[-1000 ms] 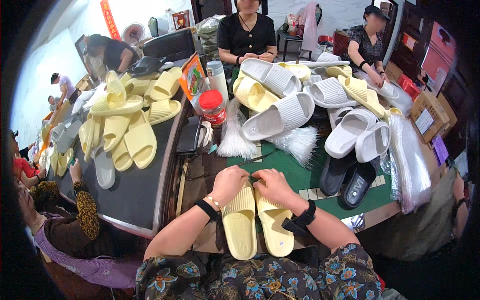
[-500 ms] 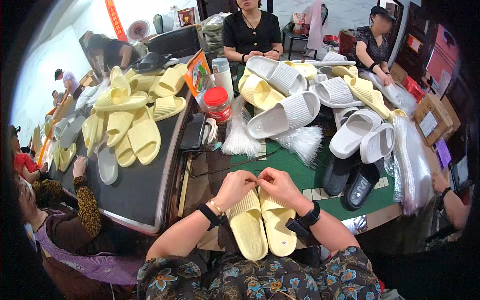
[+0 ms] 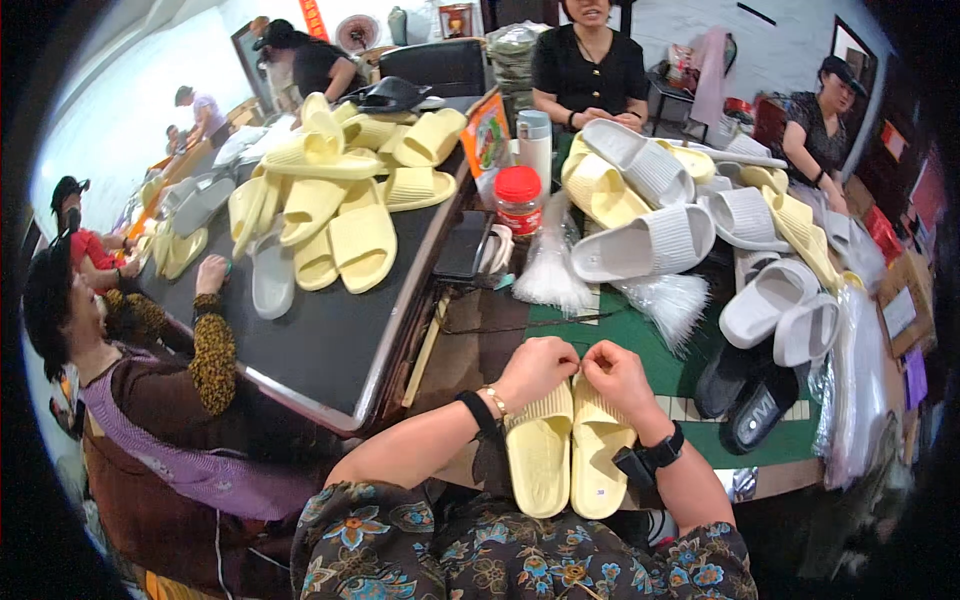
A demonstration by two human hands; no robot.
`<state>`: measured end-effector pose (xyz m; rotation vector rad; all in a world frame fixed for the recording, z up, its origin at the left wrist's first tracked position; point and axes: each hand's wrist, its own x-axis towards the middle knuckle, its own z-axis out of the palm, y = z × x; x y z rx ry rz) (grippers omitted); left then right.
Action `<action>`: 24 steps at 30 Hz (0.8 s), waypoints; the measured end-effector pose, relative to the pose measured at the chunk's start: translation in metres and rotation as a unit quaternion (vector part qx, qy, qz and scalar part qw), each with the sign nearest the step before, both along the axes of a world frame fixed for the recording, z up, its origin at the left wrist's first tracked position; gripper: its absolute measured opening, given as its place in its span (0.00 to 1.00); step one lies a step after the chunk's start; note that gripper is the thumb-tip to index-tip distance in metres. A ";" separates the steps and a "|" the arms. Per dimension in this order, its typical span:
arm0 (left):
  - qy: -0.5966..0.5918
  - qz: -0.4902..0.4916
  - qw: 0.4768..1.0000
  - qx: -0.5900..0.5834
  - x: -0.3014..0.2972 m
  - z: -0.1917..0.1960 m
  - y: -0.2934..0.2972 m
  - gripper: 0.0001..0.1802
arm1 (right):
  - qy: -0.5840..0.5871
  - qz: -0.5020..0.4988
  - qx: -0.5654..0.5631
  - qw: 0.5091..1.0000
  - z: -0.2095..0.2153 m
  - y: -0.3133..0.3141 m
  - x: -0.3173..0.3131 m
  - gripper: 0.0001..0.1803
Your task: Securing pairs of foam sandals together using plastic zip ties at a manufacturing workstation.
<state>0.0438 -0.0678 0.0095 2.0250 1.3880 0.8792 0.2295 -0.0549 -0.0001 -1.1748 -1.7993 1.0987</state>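
Observation:
A pair of pale yellow slippers, the left slipper [image 3: 538, 475] and the right slipper [image 3: 598, 470], lies side by side before me, soles down, heels toward me. At their far ends my left hand [image 3: 538, 368] and my right hand [image 3: 616, 380] meet, fingers pinched and fingertips almost touching. Whatever they pinch is too small or hidden to make out. My hands cover the toe ends. A small white sticker marks the right slipper's heel. Beneath them is a green mat [image 3: 650, 375]. Beyond my hands are two bundles of thin clear plastic strands, a left bundle [image 3: 553, 270] and a right bundle [image 3: 668, 308].
Grey and yellow slippers are heaped ahead, including a grey slipper [image 3: 645, 243]. Black slippers [image 3: 762, 410] and clear plastic bags [image 3: 860, 390] lie right. A red-lidded jar [image 3: 518, 205] and a flask [image 3: 535, 150] stand ahead. Leftward, a co-worker's hand [image 3: 212, 274] rests by a dark table [image 3: 320, 345].
The view has swung left, so everything sits further right in the picture. My hands stay pinched at the slippers' toe ends, with a slightly wider gap between them.

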 end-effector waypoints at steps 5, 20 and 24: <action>0.008 0.005 1.000 -0.024 -0.007 0.014 -0.003 0.09 | 0.012 -0.010 -0.013 1.000 -0.002 -0.001 0.000 0.07; -0.132 0.468 0.869 0.089 -0.269 0.045 0.028 0.36 | -0.179 0.072 0.109 0.975 0.029 -0.037 0.055 0.41; -0.023 0.515 0.849 0.116 -0.333 0.002 0.040 0.34 | -0.231 0.107 0.109 0.961 0.031 -0.047 0.056 0.43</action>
